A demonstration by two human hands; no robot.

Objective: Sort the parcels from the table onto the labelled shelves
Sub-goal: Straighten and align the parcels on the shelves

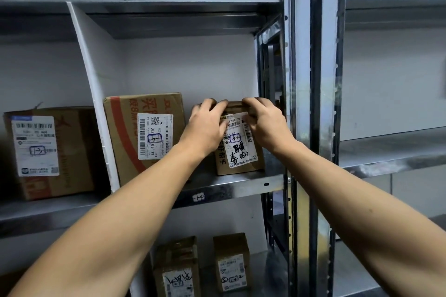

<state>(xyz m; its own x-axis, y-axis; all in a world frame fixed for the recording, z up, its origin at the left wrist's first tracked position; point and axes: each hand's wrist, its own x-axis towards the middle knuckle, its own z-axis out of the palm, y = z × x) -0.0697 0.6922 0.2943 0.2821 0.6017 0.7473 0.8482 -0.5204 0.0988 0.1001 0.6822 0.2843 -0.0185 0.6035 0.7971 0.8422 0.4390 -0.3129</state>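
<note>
Before me stands a steel shelving unit [299, 79] with slotted grey uprights and a horizontal beam overhead, its bay bounded on the left by a leaning white divider panel [96, 75]. A second steel unit [391, 149] adjoins it directly on my right. The wall [188, 65] behind both is plain and pale grey-white; the light is cool and fairly dim, glancing brightly off the metal shelf edges and uprights.
</note>
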